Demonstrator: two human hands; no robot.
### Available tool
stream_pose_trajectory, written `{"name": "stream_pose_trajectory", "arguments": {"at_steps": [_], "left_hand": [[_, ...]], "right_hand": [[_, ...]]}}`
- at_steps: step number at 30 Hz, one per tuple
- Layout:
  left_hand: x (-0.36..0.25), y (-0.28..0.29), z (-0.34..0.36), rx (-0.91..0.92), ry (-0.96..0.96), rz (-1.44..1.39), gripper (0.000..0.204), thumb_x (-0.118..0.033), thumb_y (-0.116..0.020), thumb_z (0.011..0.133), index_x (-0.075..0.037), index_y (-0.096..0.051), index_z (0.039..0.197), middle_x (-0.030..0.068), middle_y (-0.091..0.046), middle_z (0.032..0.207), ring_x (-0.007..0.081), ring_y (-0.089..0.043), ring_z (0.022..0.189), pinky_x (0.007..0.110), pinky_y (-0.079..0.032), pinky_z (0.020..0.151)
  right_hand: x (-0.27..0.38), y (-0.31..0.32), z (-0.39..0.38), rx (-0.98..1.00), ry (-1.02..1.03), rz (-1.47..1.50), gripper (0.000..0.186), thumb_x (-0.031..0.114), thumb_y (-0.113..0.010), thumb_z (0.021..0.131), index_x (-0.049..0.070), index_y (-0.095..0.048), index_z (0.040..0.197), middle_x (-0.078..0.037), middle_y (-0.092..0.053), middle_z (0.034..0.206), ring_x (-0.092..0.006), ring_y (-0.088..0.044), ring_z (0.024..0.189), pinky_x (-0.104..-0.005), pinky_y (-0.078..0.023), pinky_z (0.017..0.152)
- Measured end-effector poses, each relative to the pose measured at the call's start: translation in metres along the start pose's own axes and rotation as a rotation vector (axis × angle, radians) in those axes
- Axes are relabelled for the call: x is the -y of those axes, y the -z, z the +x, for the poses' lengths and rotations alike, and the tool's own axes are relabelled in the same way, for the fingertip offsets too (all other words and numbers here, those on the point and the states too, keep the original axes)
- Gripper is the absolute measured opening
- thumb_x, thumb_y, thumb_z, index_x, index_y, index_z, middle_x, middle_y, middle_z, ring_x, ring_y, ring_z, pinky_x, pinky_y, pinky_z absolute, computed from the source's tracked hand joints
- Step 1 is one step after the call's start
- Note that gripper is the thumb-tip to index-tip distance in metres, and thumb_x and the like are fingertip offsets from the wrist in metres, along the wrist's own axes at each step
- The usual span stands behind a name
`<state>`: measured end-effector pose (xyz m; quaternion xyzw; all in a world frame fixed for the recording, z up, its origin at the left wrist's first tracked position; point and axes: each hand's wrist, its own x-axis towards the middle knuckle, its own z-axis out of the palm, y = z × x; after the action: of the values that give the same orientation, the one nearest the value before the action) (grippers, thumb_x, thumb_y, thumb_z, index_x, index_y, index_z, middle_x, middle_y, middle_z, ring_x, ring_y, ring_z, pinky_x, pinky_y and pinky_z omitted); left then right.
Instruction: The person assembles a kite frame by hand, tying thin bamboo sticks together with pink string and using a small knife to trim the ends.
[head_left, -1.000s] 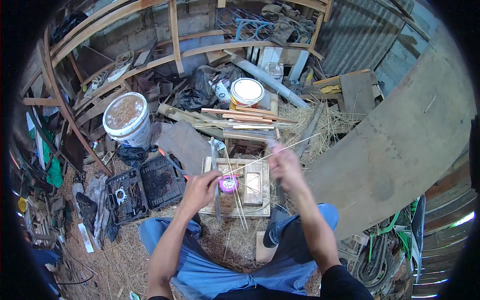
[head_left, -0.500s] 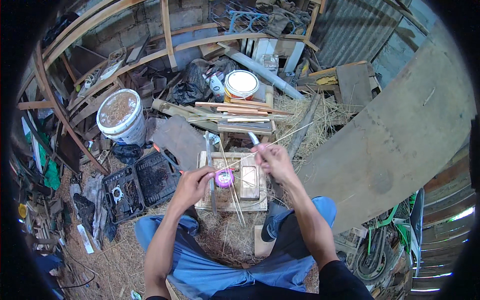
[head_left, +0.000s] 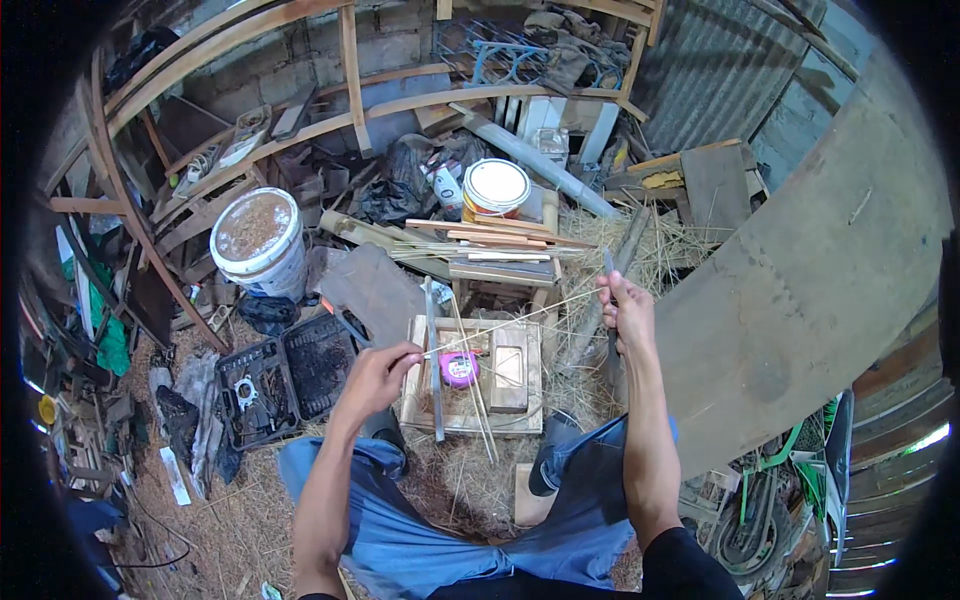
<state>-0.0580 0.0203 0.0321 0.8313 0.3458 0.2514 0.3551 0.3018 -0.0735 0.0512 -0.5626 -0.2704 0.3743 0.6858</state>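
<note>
A thin bamboo strip [head_left: 510, 322] slants across in front of me, rising to the right. My left hand [head_left: 383, 372] pinches its near end between thumb and fingers. At the far end is my right hand [head_left: 628, 312], closed around a knife [head_left: 608, 262] whose blade points up and away. Whether the blade touches the strip I cannot tell. Below the strip stands a low wooden box-like stand [head_left: 465, 418], holding a pink tape measure [head_left: 459, 369] and a wooden block with a recess [head_left: 509, 380]. A flat metal bar [head_left: 435, 380] and two thin strips [head_left: 478, 405] lie across it.
Beyond the stand, wooden slats and thin strips [head_left: 490, 238] rest on a small bench [head_left: 500, 270]. Left are a white bucket [head_left: 258, 240] and an open black tool case [head_left: 280, 380]. A lidded tub [head_left: 496, 185] stands behind. A large board [head_left: 800, 290] leans at right.
My right hand and the knife have moved right, toward the strip's far end. My left hand keeps its pinch on the near end. The whole view has shifted slightly.
</note>
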Motion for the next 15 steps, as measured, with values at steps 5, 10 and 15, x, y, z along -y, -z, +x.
{"name": "stream_pose_trajectory", "arguments": {"at_steps": [5,10,15], "left_hand": [[-0.014,-0.016,0.005,-0.041,-0.037,0.035,0.014,-0.015,-0.059,0.087,-0.005,-0.064,0.094,0.0184,-0.062,0.074,0.0361,-0.060,0.066,0.037,-0.046,0.057],[-0.010,-0.023,0.008,-0.079,-0.158,-0.023,0.013,-0.013,-0.059,0.087,-0.002,-0.064,0.092,0.0145,-0.061,0.069,0.0195,-0.055,0.056,0.031,-0.042,0.055],[0.002,0.001,0.005,0.016,0.020,-0.018,0.013,-0.009,-0.057,0.087,0.001,-0.063,0.092,0.0118,-0.061,0.069,0.0157,-0.053,0.060,0.029,-0.042,0.058]], "right_hand": [[-0.012,-0.031,-0.023,0.122,-0.039,0.091,0.032,0.029,-0.053,0.095,-0.001,-0.057,0.103,0.001,-0.051,0.066,-0.0026,-0.037,0.048,-0.0165,-0.026,0.040],[-0.033,-0.066,-0.033,0.399,-0.169,0.086,0.034,0.031,-0.055,0.094,-0.001,-0.059,0.102,0.000,-0.054,0.066,-0.0026,-0.036,0.047,-0.0171,-0.025,0.040],[-0.013,-0.017,-0.005,0.141,-0.045,-0.041,0.032,0.031,-0.055,0.093,0.000,-0.062,0.093,0.002,-0.053,0.066,-0.0018,-0.039,0.048,-0.0160,-0.026,0.039]]}}
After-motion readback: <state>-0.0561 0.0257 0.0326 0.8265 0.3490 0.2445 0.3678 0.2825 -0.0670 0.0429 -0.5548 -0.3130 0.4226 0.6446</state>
